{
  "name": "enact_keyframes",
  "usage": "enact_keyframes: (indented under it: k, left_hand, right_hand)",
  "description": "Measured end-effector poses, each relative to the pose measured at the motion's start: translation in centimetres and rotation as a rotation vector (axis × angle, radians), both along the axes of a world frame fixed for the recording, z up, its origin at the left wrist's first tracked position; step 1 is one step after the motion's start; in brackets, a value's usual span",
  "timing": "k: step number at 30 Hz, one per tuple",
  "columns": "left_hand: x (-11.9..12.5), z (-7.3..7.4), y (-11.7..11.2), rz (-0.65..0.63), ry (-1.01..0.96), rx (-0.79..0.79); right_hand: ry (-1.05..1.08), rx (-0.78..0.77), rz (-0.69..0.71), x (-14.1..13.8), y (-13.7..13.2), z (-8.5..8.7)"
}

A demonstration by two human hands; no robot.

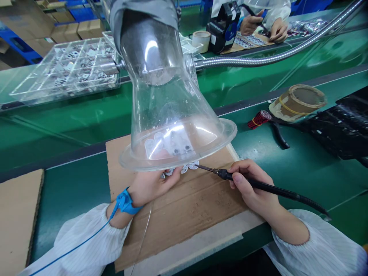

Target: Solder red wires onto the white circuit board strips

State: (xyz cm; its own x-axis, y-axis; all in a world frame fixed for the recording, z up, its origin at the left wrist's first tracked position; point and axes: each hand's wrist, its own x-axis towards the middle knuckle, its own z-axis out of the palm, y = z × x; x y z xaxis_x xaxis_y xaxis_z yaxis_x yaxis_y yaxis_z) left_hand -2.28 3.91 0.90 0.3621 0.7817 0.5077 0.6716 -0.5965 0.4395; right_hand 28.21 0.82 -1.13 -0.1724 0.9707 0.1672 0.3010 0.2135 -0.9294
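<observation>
My right hand (249,183) is closed around a black soldering iron (270,188), its tip pointing left at a white panel of small round circuit boards (184,168). My left hand (151,184) rests on the cardboard sheet (184,214) with its fingers on the near edge of that panel; a blue wrist strap (125,202) circles the wrist. A thin solder wire (145,234) trails from under the left hand. A clear funnel-shaped fume hood (169,115) hangs over the panel and hides most of it.
A flexible metal hose (273,57) runs right from the hood. Right of me lie a roll of tape (299,101), red-tipped wires (258,119) and black parts (342,130). A clear parts tray (69,69) sits at back left. Another person's hands (263,25) work at the far bench.
</observation>
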Motion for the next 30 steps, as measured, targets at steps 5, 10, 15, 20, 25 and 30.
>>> enact_keyframes:
  k: [5,10,15,20,25,30]
  left_hand:
    - [0.0,-0.1,0.0,-0.006,0.000,0.001]
    - [0.0,-0.1,0.1,-0.007,-0.001,0.018]
    - [-0.1,-0.2,0.0,-0.009,-0.012,0.020]
    - [-0.1,-0.2,-0.1,-0.008,0.002,0.022]
    - [-1.1,0.3,-0.4,0.015,0.048,-0.040]
    - [-2.2,0.5,-0.6,0.005,0.016,-0.090]
  right_hand:
    - [0.006,0.020,0.019,0.0,0.0,0.0]
    - [-0.012,0.029,0.040,0.0,0.0,0.0]
    - [-0.014,0.027,0.052,0.0,0.1,0.0]
    - [-0.022,0.004,0.069,0.0,0.2,0.2]
    - [0.097,0.025,-0.015,-1.0,0.1,1.5]
    - [0.171,-0.016,-0.056,-3.1,0.2,1.9]
